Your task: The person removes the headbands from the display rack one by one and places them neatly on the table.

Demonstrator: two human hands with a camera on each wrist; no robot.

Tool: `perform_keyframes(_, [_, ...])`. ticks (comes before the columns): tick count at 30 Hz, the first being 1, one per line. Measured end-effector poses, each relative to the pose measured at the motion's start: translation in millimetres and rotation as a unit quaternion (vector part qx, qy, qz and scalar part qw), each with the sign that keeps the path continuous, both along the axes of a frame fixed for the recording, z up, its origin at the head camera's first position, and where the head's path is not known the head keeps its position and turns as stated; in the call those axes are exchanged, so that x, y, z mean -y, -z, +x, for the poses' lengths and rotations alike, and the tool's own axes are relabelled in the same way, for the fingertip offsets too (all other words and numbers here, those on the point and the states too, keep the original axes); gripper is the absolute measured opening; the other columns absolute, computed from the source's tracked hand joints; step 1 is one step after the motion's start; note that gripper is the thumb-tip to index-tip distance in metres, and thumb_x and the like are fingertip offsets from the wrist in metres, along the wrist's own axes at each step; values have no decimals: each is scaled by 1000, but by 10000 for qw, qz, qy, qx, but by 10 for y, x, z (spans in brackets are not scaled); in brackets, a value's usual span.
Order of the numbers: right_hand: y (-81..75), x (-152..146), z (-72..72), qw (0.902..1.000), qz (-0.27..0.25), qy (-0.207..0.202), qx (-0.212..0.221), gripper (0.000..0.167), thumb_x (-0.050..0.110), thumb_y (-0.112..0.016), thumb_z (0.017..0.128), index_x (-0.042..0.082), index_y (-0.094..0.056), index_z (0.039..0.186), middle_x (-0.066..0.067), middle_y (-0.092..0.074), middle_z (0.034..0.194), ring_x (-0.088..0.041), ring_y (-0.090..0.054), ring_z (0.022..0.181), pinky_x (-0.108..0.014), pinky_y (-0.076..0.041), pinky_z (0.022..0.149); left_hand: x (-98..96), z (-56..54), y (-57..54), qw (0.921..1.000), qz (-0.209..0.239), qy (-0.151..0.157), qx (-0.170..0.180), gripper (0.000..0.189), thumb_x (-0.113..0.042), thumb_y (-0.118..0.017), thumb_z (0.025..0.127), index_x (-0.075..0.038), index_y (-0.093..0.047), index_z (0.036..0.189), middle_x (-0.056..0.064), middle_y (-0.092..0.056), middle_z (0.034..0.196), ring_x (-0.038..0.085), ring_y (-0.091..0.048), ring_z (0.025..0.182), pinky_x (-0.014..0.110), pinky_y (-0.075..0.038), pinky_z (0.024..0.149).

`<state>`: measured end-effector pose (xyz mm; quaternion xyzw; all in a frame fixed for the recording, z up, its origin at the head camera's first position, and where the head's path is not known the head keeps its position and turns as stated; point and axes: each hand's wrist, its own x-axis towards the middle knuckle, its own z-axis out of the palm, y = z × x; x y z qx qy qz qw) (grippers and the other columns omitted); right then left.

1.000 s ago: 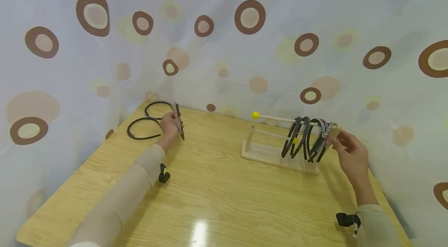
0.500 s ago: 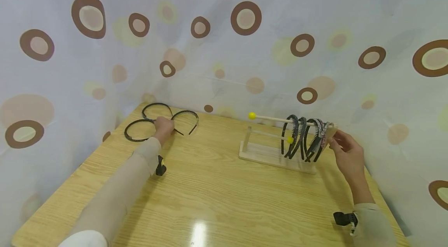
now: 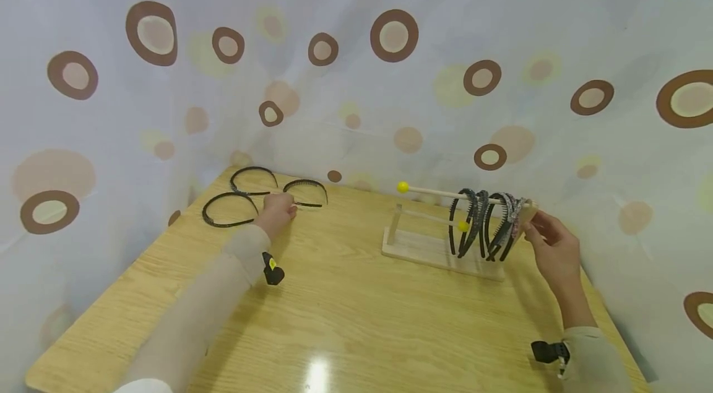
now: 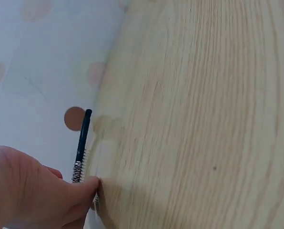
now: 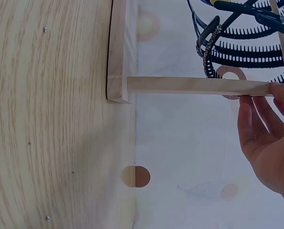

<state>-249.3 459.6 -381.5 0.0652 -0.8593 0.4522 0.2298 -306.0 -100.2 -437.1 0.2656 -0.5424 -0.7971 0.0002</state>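
At the back left of the table, my left hand (image 3: 276,215) pinches a black toothed headband (image 3: 305,182), whose arch extends beyond the fingers near the tabletop. In the left wrist view, the thumb and fingers of that hand (image 4: 42,193) cover much of the headband (image 4: 83,138), leaving one dark end and a glittery part exposed. To the right stands a wooden rack (image 3: 440,252) with several black, glittery headbands (image 3: 483,220) hung over its upper bar. My right hand (image 3: 557,250) grips the top of the rack's right upright (image 5: 199,86), thumb on one side, fingers on the other.
Two more black headbands lie left of my left hand, one in front (image 3: 229,195) and one behind (image 3: 252,169). Yellow balls cap the upper bar (image 3: 403,187) and lower bar (image 3: 463,226). A patterned curtain (image 3: 356,71) borders the wooden table (image 3: 345,312) behind and at the sides.
My left hand has lowered the headband from an upright pose to the table, turned it, and shifted slightly right. My right hand keeps its grip on the rack.
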Motion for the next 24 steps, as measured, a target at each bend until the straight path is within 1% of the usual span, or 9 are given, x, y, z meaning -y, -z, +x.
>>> perform_keyframes(1, [-1, -11, 5, 10000, 0, 11, 15, 48, 24, -65, 103, 2, -55, 144, 9, -65, 120, 6, -62, 96, -9, -49, 80, -42, -5, 2, 9993, -330, 157, 12, 76, 12, -44, 94, -3, -16, 162, 13, -28, 160, 14, -32, 70, 25, -29, 54])
perform_keyframes(3, [-2, -28, 17, 10000, 24, 44, 14, 48, 25, -64, 103, 2, -55, 144, 9, -65, 120, 5, -62, 95, -9, -49, 80, -118, -17, 2, 9936, -1028, 458, 22, 75, 9, -48, 92, 3, -17, 160, 17, -26, 162, 16, -42, 83, 25, -36, 62])
perform_keyframes(5, [-4, -46, 31, 10000, 36, 78, 11, 48, 25, -64, 103, 3, -55, 145, 9, -65, 120, 5, -62, 96, -9, -49, 81, -175, -22, -6, 9855, -1548, 702, -25, 78, 7, -49, 91, 6, -13, 160, 19, -18, 165, 23, -44, 110, 30, -41, 81])
perform_keyframes(7, [-3, -61, 50, 9999, 49, 122, 17, 48, 26, -63, 104, 3, -55, 145, 7, -65, 121, 4, -62, 96, -10, -49, 81, -215, -18, -18, 9781, -1856, 937, -113, 80, 4, -49, 92, 3, -8, 161, 20, -9, 167, 30, -30, 136, 37, -36, 102])
perform_keyframes(9, [2, -74, 73, 9999, 53, 155, 44, 48, 27, -63, 104, 3, -55, 145, 6, -65, 122, 5, -62, 95, -10, -49, 81, -250, 13, -37, 9753, -1909, 1079, -265, 79, 2, -49, 95, -2, -9, 163, 21, -11, 166, 34, -23, 145, 45, -30, 111])
perform_keyframes(13, [36, -78, 97, 9998, 21, 204, 48, 48, 26, -64, 103, 2, -55, 144, 6, -65, 121, 6, -62, 94, -9, -49, 80, -354, 170, -102, 9646, -2111, 1373, -780, 67, -3, -50, 97, -4, -27, 160, 23, -34, 157, 38, -40, 137, 49, -38, 107])
perform_keyframes(19, [56, 3, 34, 9999, -126, 87, -72, 46, 21, -66, 102, 1, -57, 142, 3, -67, 121, 4, -63, 95, -11, -51, 80, -654, 518, -256, 9431, -2160, 1931, -1634, 41, -12, -57, 104, 0, -53, 143, 22, -60, 132, 36, -59, 115, 49, -47, 101])
perform_keyframes(21, [43, 19, 12, 9999, -118, 86, -89, 46, 20, -66, 102, 0, -57, 142, 1, -67, 122, 5, -62, 96, -11, -51, 80, -819, 623, -336, 9318, -2173, 2200, -1902, 35, -15, -58, 105, -3, -59, 137, 19, -63, 127, 34, -62, 112, 49, -49, 98])
perform_keyframes(24, [14, 20, -6, 9999, -82, 50, -115, 44, 16, -64, 103, -4, -56, 141, -3, -66, 124, 5, -62, 96, -11, -50, 79, -1111, 746, -446, 9071, -2330, 2625, -2323, 30, -18, -59, 105, -7, -64, 132, 12, -66, 123, 28, -64, 107, 46, -52, 94])
